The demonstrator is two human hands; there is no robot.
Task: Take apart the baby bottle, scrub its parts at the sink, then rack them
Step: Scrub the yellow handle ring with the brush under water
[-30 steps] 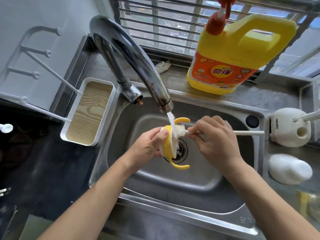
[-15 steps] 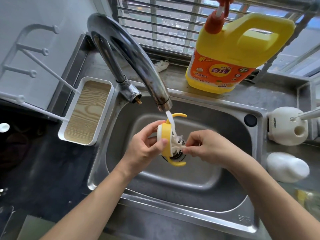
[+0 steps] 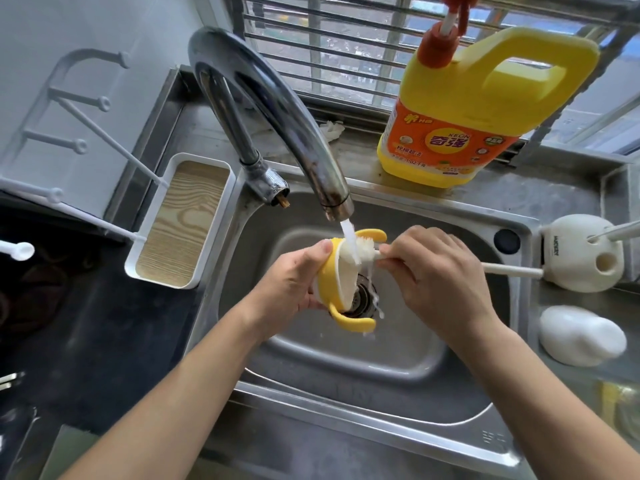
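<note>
One steel sink [image 3: 381,441] fills the middle of the view, set into a desk [image 3: 86,323] that is dark on the left and steel-grey on the right. Behind it runs a ledge below a barred window [image 3: 346,46]. A yellow detergent jug [image 3: 485,109] with an orange label stands upright on that ledge. A curved chrome tap [image 3: 277,109] arches over the basin, and a thin stream of water [image 3: 349,240] falls from its spout. Left of the sink lies a white tray [image 3: 162,284] with a wood-grain floor, and thin white pegs of a drying rack [image 3: 79,147] rise from it. On the right rim sit a white holder [image 3: 575,254] and, nearer, a white rounded lump [image 3: 581,336].

The yellow collar [image 3: 327,282] of the bottle is held above the drain [image 3: 363,296], under the stream. It lies on its side with its open mouth facing right, slightly tilted. One handle sticks out at the top and the other curls out at the bottom, both pointing right. The left hand [image 3: 287,289] has its grip clamped on the collar, thumb over the upper edge. The brush [image 3: 360,251] lies with its long axis left to right. Its bristles are at the collar's mouth, and its white stem ends just beside the holder. The right hand [image 3: 440,275] has its grip closed round the stem near the bristles.
</note>
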